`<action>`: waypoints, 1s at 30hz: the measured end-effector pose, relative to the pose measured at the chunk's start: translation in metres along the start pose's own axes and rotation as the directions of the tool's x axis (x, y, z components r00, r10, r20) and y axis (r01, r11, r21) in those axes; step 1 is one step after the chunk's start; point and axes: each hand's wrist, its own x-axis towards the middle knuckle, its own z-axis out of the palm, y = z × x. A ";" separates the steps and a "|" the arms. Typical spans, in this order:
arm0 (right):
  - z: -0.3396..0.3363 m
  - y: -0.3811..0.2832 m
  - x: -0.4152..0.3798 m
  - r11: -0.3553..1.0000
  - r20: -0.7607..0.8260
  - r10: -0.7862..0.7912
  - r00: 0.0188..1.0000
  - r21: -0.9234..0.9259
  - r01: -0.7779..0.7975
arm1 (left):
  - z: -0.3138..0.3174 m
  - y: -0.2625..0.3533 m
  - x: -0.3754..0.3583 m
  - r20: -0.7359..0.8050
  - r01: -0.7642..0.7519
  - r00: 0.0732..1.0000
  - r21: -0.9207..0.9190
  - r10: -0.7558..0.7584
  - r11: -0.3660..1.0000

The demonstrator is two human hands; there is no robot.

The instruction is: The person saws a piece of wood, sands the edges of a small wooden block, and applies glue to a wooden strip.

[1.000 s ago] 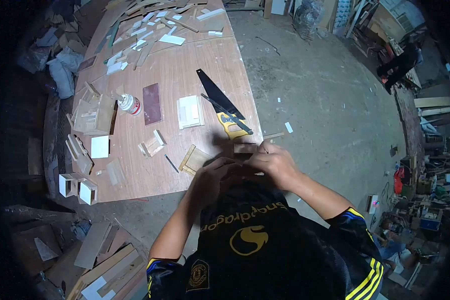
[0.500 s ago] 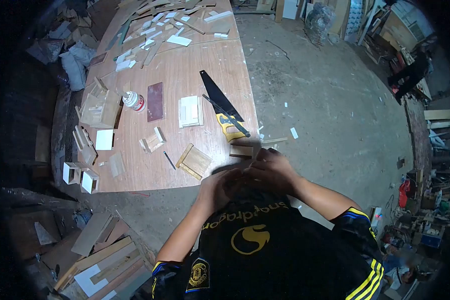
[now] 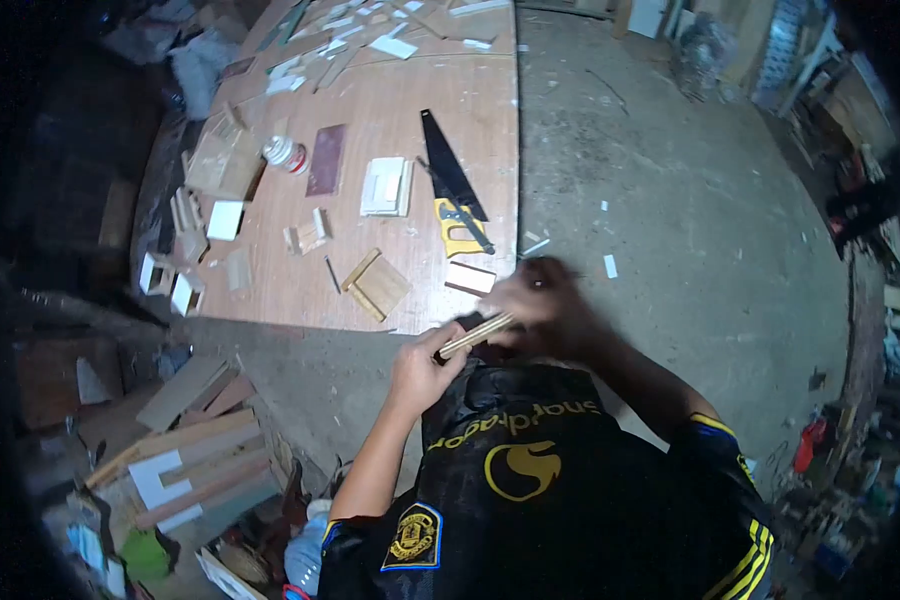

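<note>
Left hand (image 3: 420,374) clamps a wood piece (image 3: 476,336), probably light, stiff, best held by its edges; right hand (image 3: 538,306) blurred, can't tell its grip from here.

Right hand (image 3: 542,308): blurred | grip: hard to tell | table (image 3: 480,110): cropped above

Head-worn view, forward and down over table (image 3: 390,115)
</note>
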 end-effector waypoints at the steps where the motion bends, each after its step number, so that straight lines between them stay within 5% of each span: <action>1: 0.002 0.014 -0.005 0.983 -0.108 0.181 0.978 0.062 -0.175 | 0.003 -0.006 -0.003 -0.061 0.040 0.997 -0.019 -0.041 0.999; 4: 0.037 0.073 -0.021 0.819 -0.284 0.573 0.769 0.224 -0.528 | 0.007 -0.014 -0.023 -0.168 0.158 0.973 0.004 -0.155 0.987; 8: 0.146 0.139 -0.076 0.687 -0.115 0.696 0.709 0.395 -0.610 | 0.022 -0.042 -0.053 -0.315 0.285 0.896 -0.135 -0.314 0.949; 11: 0.170 0.121 -0.076 0.805 -0.012 0.591 0.806 -0.054 -0.591 | 0.019 -0.059 -0.075 -0.392 0.339 0.784 -0.379 -0.481 0.861; 14: 0.171 0.098 -0.046 0.769 0.075 0.634 0.770 -0.166 -0.617 | 0.010 -0.074 -0.094 -0.458 0.400 0.644 -0.482 -0.613 0.780; 18: 0.201 0.106 -0.024 0.701 0.068 0.702 0.709 -0.240 -0.671 | -0.007 -0.084 -0.104 -0.436 0.424 0.644 -0.480 -0.628 0.768; 23: 0.226 0.091 -0.015 0.749 -0.119 0.618 0.777 -0.209 -0.628 | -0.015 -0.100 -0.093 -0.416 0.444 0.651 -0.469 -0.635 0.763; 30: 0.232 0.072 0.002 0.656 -0.075 0.734 0.675 -0.181 -0.733 | -0.037 -0.126 -0.052 -0.341 0.372 0.752 -0.487 -0.564 0.790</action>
